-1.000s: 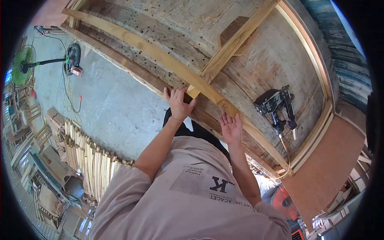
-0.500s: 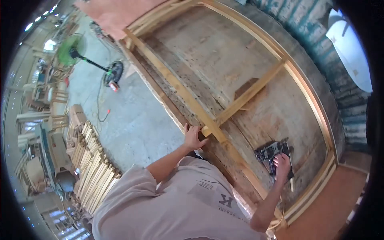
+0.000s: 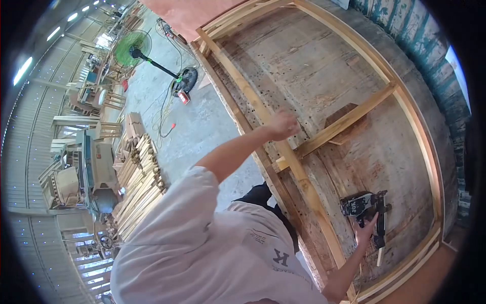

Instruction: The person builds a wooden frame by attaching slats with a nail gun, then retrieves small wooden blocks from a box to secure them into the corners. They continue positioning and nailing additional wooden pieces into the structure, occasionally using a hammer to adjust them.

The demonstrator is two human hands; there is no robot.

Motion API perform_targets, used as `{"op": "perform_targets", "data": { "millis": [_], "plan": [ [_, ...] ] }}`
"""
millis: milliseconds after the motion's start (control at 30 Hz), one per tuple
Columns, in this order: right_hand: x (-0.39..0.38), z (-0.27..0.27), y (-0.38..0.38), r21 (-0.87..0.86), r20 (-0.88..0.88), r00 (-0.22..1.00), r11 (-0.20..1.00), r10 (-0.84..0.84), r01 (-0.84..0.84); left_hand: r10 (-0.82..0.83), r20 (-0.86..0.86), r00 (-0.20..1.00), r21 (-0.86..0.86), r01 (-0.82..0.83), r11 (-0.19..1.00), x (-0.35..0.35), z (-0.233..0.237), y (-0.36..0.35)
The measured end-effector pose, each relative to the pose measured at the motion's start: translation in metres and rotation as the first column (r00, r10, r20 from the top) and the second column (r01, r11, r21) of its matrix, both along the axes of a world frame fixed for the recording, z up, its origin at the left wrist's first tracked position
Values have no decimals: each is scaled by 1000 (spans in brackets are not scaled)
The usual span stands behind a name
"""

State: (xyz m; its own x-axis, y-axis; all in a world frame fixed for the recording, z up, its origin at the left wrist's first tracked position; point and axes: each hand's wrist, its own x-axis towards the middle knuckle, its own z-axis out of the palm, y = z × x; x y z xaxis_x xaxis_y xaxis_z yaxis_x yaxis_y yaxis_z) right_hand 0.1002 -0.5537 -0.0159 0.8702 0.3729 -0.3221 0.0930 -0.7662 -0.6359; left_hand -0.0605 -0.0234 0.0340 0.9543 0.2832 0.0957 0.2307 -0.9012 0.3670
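Observation:
A black nail gun (image 3: 365, 206) with white lettering lies over the worn wooden board inside a wooden frame (image 3: 304, 183). My right hand (image 3: 365, 232) is wrapped round it at the lower right. Over the long rail of that frame, my left hand (image 3: 282, 125) is raised with its fingers curled in and slightly blurred; I cannot tell whether anything is in them. Below it, a short crosspiece (image 3: 349, 121) meets the long rail, and its end block (image 3: 281, 163) sticks out on the near side. A dark angled wood piece (image 3: 340, 115) lies under the crosspiece.
A green standing fan (image 3: 132, 48) is on the concrete floor at the left, with cords (image 3: 163, 119) around it. Stacked wood strips (image 3: 139, 187) lie nearby. A pink sheet (image 3: 187, 15) is at the far end, and a corrugated wall (image 3: 405, 30) stands at the right.
My left hand has left the table edge by the end block and moved up and forward over the long rail, its fingers now curled. My right hand stays on the nail gun. The view has turned.

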Motion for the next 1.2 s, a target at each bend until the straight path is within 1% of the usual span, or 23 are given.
{"op": "perform_targets", "data": {
  "millis": [33, 67, 100, 133, 167, 233, 267, 300, 333, 367, 433, 467, 500, 633, 733, 800, 933, 967, 1067, 1100, 1133, 1167, 1200],
  "plan": [
    [-2, 12, 4, 26, -68, 998, 1000, 7, -5, -88, -98, 991, -33, 85, 996, 1, -12, -4],
    [-2, 4, 3, 20, -74, 997, 1000, 7, -5, -88, -103, 991, -39, 85, 996, 3, -15, -6],
    [-2, -4, 3, -1, 10, 1000, 1000, 24, -24, -62, -307, 950, -87, 37, 996, 5, -17, -9],
    [-2, -11, 0, -26, 92, 995, 999, 45, -43, -46, -499, 865, -126, -20, 992, 7, -20, -12],
    [-1, -9, 5, -34, 84, 995, 998, 49, -46, -47, -506, 861, -133, -24, 991, 8, -24, -11],
    [-6, -7, 17, -126, 175, 983, 992, 47, -25, 11, -349, 937, -148, -67, 987, 0, -32, -10],
    [-8, -5, 24, -125, 162, 985, 991, 55, -35, 19, -362, 932, -147, -78, 986, -1, -31, -10],
    [-9, -3, 31, -321, 116, 993, 947, 28, 11, 11, -314, 949, -112, -48, 993, 2, -29, -11],
    [-7, -4, 37, -506, 79, 997, 861, -6, 45, -1, -265, 964, -77, -20, 997, 3, -27, -12],
    [-4, -7, 37, -528, 33, 998, 847, -54, 63, -8, -251, 968, -85, -14, 996, 2, -28, -12],
    [0, -45, 12, -569, 181, 977, 822, 110, 13, -6, -288, 958, -105, -25, 994, 7, -32, -8],
    [0, -55, 7, -553, 236, 963, 833, 131, 22, -11, -328, 945, -131, -34, 991, 5, -34, -7],
    [2, -55, 23, -555, 217, 965, 832, 147, -2, 3, -346, 938, -132, -52, 990, 3, -36, -7],
    [-7, -12, 83, -416, 143, 977, 906, 156, -83, -44, -534, 844, -191, -70, 979, 9, -31, -6],
    [-15, 18, 120, -249, 175, 976, 965, 133, -87, -43, -428, 903, -164, -31, 986, 6, -26, -4],
    [-20, 54, 159, -173, 185, 977, 982, 110, -77, -54, -453, 890, -246, -67, 967, 3, -9, -5],
    [-12, 93, 158, -64, 161, 984, 995, 81, -71, -72, -430, 900, -199, -17, 980, 2, 2, -2],
    [-5, 102, 175, -44, 135, 988, 997, 73, -67, -70, -369, 927, -202, -6, 979, 0, -2, -1],
    [-8, 116, 147, -30, 35, 999, 1000, -5, 6, -104, -278, 955, -212, 45, 976, -8, -16, -2],
    [-20, 129, 125, -57, -5, 998, 996, -62, 62, -117, -255, 960, -262, 48, 964, -5, -37, 0],
    [-38, 158, 135, -114, -45, 988, 984, -145, 139, -153, -238, 959, -340, 66, 938, 0, -62, -5],
    [-80, 191, 140, -184, -76, 967, 956, -244, 227, -258, -218, 941, -267, 196, 943, -7, -45, 4],
    [-109, 221, 173, -261, -90, 932, 912, -351, 318, -365, -188, 912, -285, 305, 909, -8, -47, 11]
  ]
}}
